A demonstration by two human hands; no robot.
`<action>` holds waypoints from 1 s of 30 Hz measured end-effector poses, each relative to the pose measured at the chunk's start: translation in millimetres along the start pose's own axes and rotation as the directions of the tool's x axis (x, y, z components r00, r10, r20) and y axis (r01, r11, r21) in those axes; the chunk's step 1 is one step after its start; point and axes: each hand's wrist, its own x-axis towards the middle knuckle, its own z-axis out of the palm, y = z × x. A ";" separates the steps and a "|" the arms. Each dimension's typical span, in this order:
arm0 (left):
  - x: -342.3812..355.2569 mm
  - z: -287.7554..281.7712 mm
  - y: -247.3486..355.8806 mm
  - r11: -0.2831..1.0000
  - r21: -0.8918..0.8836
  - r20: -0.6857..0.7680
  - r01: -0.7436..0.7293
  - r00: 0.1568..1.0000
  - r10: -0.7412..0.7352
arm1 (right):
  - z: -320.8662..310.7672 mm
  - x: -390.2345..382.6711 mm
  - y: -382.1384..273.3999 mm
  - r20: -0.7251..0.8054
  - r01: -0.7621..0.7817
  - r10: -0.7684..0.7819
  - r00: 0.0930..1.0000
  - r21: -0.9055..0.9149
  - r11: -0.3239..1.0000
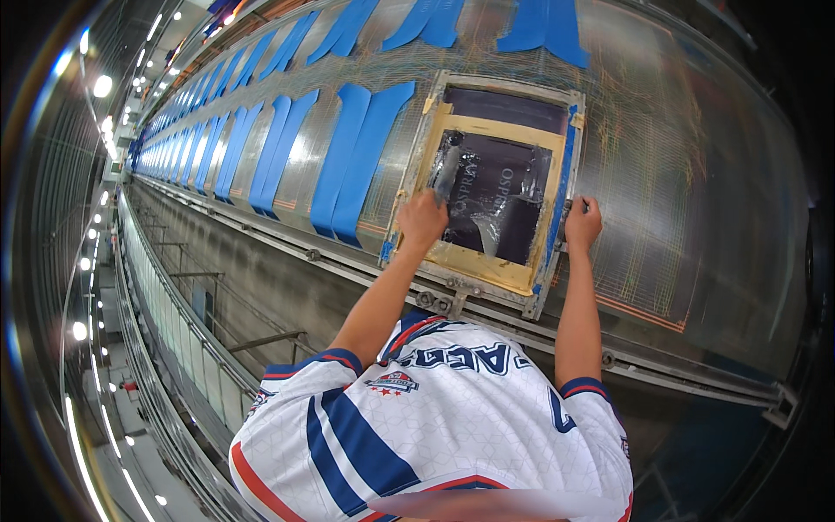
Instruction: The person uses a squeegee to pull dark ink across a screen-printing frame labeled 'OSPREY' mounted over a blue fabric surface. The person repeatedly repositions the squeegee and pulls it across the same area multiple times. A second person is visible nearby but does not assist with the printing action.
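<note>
A screen-printing frame (513, 83) with tan tape and a dark mesh bearing pale lettering (496, 165) lies on the long metal table (644, 174). My left hand (422, 217) is closed round a narrow grey squeegee (448, 170) at the mesh's left side, where glossy smears show. My right hand (583, 226) is closed on the frame's right edge, beside a strip of blue tape, apparently round a small dark handle partly hidden by my fingers. Below the frame are metal fittings (444, 300) on the table's rail.
Blue fabric pieces (357, 157) lie in two long rows, stretching away to the left. A metal rail (678, 374) runs along the table's near edge. Beyond it, at left, are a concrete gap (252, 304), railings and rows of lights.
</note>
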 end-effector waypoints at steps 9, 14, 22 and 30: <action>2.3 -24.1 -8.4 0.765 -0.358 0.064 -0.536 0.803 0.593 | 1.2 -2.1 5.2 -0.059 0.094 -0.095 0.994 -0.019 0.995; 84.7 -15.9 -2.9 0.591 -0.367 0.147 -0.719 0.582 0.800 | -4.5 4.4 2.3 0.017 0.076 -0.074 0.997 -0.164 0.984; 188.6 24.7 19.0 0.521 -0.505 0.067 -0.688 0.570 0.819 | 10.7 34.8 -138.4 0.507 0.527 -0.426 0.749 -0.067 0.847; 193.6 42.3 18.2 0.581 -0.508 0.065 -0.636 0.644 0.763 | 79.4 52.5 -124.7 0.719 0.755 -0.388 0.576 -0.287 0.589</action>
